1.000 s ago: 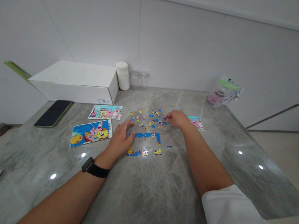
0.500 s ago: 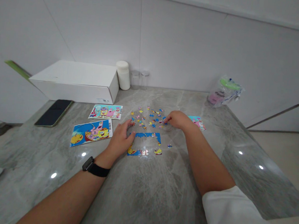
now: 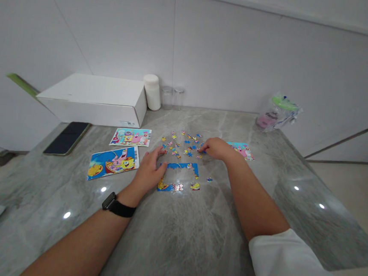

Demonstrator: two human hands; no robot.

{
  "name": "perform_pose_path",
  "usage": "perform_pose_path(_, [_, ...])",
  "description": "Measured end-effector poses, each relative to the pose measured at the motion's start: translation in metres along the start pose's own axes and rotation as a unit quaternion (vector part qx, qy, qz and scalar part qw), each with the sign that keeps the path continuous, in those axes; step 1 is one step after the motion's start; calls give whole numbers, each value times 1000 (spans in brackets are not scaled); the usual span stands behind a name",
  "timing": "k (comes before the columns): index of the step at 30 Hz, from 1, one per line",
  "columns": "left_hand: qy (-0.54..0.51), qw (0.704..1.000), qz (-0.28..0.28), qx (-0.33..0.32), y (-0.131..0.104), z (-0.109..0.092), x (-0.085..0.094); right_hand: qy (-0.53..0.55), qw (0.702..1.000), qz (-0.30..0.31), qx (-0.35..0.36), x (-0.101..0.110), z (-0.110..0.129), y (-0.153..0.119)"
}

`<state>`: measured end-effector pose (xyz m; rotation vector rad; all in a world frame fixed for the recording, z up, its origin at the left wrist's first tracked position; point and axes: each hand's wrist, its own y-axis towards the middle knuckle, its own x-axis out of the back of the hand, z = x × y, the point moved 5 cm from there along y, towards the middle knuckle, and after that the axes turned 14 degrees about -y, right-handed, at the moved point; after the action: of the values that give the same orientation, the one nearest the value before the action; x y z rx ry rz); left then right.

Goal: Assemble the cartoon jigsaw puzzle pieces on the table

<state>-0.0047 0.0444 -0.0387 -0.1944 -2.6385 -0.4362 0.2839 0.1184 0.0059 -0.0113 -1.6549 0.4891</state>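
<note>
A partly joined jigsaw puzzle lies flat on the table, its blue border showing along the top, right and lower left. My left hand rests at its left side with thumb and fingers apart, covering part of that edge. Loose puzzle pieces are scattered beyond the border. At the right of this scatter, my right hand has its fingers drawn together on a small bluish puzzle piece, mostly hidden by the fingertips. A yellow joined cluster and a single piece lie to the lower right.
Left of the puzzle are two cartoon picture cards and a phone. Behind stand a white box, a white bottle and two clear jars. Another card is partly behind my right hand. A bagged cup stands back right.
My right hand has shifted slightly left among the loose pieces, uncovering more of the card behind it. My left hand stays in place.
</note>
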Motion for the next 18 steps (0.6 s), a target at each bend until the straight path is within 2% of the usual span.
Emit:
perform_pose_path(3, [2,1000,0,-1,0,0,0,-3,1000,-3,0,2,1,-1])
perform_pose_path(7, [3,1000,1,-4,0,-2,0,-33,998,-45,14,5,10,0])
perform_pose_path(14, [-7,1000,-6,-6,0,-3,0,-59,997,-47,2,4,19,1])
perform_pose_path(18, [-8,1000,-4,2,0,-3,1,-58,995,-66,42,5,29,0])
